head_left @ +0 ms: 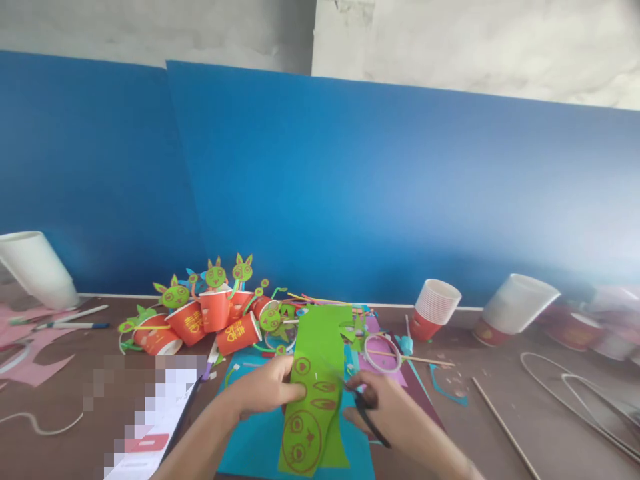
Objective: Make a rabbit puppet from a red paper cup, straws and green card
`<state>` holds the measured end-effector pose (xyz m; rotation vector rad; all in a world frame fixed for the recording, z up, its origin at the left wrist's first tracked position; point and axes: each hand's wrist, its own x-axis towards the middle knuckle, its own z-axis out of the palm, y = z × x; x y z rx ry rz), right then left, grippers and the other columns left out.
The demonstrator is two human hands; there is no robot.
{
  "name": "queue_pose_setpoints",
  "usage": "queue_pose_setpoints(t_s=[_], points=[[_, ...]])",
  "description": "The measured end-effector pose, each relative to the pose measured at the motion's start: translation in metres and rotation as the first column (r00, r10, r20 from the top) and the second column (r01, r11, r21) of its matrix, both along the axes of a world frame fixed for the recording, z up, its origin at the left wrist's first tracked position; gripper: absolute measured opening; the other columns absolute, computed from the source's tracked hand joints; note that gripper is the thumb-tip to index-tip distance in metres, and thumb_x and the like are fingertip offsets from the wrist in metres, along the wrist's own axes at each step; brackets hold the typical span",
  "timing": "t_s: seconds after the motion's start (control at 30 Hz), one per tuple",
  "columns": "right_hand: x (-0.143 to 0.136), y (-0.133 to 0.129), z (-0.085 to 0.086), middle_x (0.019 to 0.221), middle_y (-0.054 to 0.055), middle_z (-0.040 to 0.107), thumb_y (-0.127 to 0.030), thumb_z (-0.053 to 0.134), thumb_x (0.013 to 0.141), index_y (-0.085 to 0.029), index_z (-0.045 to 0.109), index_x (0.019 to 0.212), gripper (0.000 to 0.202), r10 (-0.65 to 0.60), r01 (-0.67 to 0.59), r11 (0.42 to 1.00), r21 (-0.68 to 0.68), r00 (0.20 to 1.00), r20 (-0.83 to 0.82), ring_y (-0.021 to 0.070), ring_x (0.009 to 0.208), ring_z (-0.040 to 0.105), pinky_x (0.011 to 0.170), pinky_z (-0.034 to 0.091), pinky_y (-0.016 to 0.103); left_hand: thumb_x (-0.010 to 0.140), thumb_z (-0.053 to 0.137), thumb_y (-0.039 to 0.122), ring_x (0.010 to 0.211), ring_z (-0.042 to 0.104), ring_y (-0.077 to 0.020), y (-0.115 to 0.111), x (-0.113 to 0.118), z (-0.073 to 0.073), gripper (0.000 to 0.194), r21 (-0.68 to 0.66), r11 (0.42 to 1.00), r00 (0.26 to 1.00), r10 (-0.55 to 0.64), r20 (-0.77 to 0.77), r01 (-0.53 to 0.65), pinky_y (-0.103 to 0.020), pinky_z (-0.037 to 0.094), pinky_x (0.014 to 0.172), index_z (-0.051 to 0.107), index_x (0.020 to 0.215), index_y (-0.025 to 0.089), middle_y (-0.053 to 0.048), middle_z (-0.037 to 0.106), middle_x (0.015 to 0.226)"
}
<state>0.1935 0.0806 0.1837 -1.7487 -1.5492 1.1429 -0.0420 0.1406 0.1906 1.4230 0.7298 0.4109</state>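
the scissor blades (338, 377) are blurred, and the left edge crops white cups (37, 270).

A heap of red cups (189, 325) blocks the way ahead-left of the left hand (267, 387); 1 stack of cups (434, 308) stands beyond the right hand (375, 400). Bare table (471, 427) leaves a passage between the right forearm (427, 443) and 1 long stick (505, 427).

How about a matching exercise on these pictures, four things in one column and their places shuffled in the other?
Things:
1. scissors
2. green paper
3. blue sheet
4. wooden stick

Places:
A. beneath the green paper
B. held in the right hand
C. on the brown table, to the right of both hands
D. held by the left hand

Right pairs: 1-B, 2-D, 3-A, 4-C
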Motion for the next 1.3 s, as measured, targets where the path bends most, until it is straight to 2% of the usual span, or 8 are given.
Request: queue_pose_setpoints(t_s=[0.07, 0.17, 0.27, 0.43, 0.57, 0.77, 0.9, 1.3], points=[[0.008, 0.001, 0.01, 0.054, -0.002, 0.056, -0.028, 0.08, 0.055, -0.021, 0.065, 0.072, 0.024, -0.072, 0.049, 0.984, 0.169, 0.988, 0.133, 0.0146, 0.052, 0.048, 0.048, 0.032, 0.025, 0.07, 0.06, 0.02, 0.091, 0.065, -0.0223, 0.0, -0.006, 0.008, 0.03, 0.014, 0.999, 0.998, 0.049, -0.038, -0.048, -0.031, 0.047, 0.079, 0.062, 0.1, 0.017, -0.003, 0.072, 0.094], [0.001, 0.008, 0.016, 0.071, 0.001, 0.063, -0.038, 0.072, 0.068, -0.02, 0.063, 0.095, 0.033, -0.063, 0.103, 0.948, 0.3, 0.988, -0.141, 0.0172, 0.063, 0.055, 0.055, 0.039, 0.027, 0.071, 0.063, 0.022, 0.089, 0.066, -0.0238, 0.0, -0.011, 0.016, 0.029, 0.04, 0.993, 0.992, 0.114, -0.059, -0.111, -0.033, 0.048, 0.078, 0.063, 0.1, 0.015, -0.005, 0.072, 0.094], [-0.024, 0.022, 0.012, 0.068, -0.002, 0.058, -0.035, 0.076, 0.063, -0.018, 0.059, 0.096, 0.041, 0.011, 0.098, 0.963, 0.253, 0.918, -0.397, 0.0129, 0.055, 0.05, 0.052, 0.036, 0.025, 0.071, 0.067, 0.027, 0.09, 0.066, -0.0244, 0.0, -0.007, 0.019, 0.033, 0.023, 0.989, 0.989, 0.144, 0.038, -0.145, -0.034, 0.047, 0.079, 0.063, 0.101, 0.015, -0.007, 0.072, 0.097], [-0.047, 0.04, 0.014, 0.061, -0.007, 0.049, -0.037, 0.078, 0.06, -0.019, 0.057, 0.092, 0.042, -0.051, 0.228, 0.946, 0.229, 0.806, -0.59, 0.0085, 0.049, 0.041, 0.049, 0.031, 0.022, 0.066, 0.076, 0.034, 0.1, 0.065, -0.0269, 0.001, 0.005, 0.015, 0.048, -0.107, 0.961, 0.926, 0.275, 0.26, -0.255, -0.036, 0.047, 0.088, 0.063, 0.109, 0.015, -0.009, 0.072, 0.103], [-0.047, 0.043, 0.015, 0.071, -0.003, 0.053, -0.049, 0.077, 0.063, -0.02, 0.055, 0.097, 0.05, -0.034, 0.239, 0.93, 0.281, 0.814, -0.579, 0.0125, 0.059, 0.049, 0.053, 0.037, 0.023, 0.064, 0.077, 0.04, 0.093, 0.068, -0.028, 0.002, 0.011, 0.01, 0.048, -0.185, 0.898, 0.864, 0.436, 0.251, -0.399, -0.034, 0.05, 0.081, 0.067, 0.103, 0.012, -0.01, 0.074, 0.095], [-0.054, 0.04, -0.009, 0.074, 0.002, 0.057, -0.064, 0.064, 0.074, -0.018, 0.058, 0.093, 0.05, 0.17, -0.009, 0.946, 0.325, 0.868, -0.468, 0.0173, 0.07, 0.053, 0.061, 0.042, 0.027, 0.071, 0.073, 0.037, 0.085, 0.07, -0.0257, 0.004, 0.011, 0.008, 0.043, -0.241, 0.815, 0.74, 0.579, 0.341, -0.527, -0.032, 0.053, 0.072, 0.066, 0.107, 0.014, -0.008, 0.075, 0.093], [-0.062, 0.038, -0.021, 0.063, -0.001, 0.053, -0.067, 0.06, 0.075, -0.017, 0.058, 0.081, 0.051, 0.256, -0.079, 0.93, 0.358, 0.84, -0.478, 0.0131, 0.057, 0.047, 0.053, 0.039, 0.025, 0.069, 0.074, 0.036, 0.077, 0.071, -0.0263, 0.005, 0.013, 0.004, 0.04, -0.229, 0.791, 0.739, 0.612, 0.281, -0.568, -0.033, 0.054, 0.067, 0.067, 0.102, 0.013, -0.009, 0.075, 0.087], [-0.064, 0.036, -0.024, 0.059, -0.001, 0.054, -0.066, 0.061, 0.076, -0.017, 0.056, 0.077, 0.049, 0.201, -0.018, 0.938, 0.346, 0.842, -0.501, 0.0088, 0.048, 0.039, 0.045, 0.032, 0.022, 0.066, 0.075, 0.038, 0.073, 0.071, -0.0285, 0.003, 0.015, 0.003, 0.046, -0.215, 0.783, 0.744, 0.622, 0.243, -0.584, -0.035, 0.055, 0.062, 0.065, 0.102, 0.011, -0.012, 0.075, 0.088]])
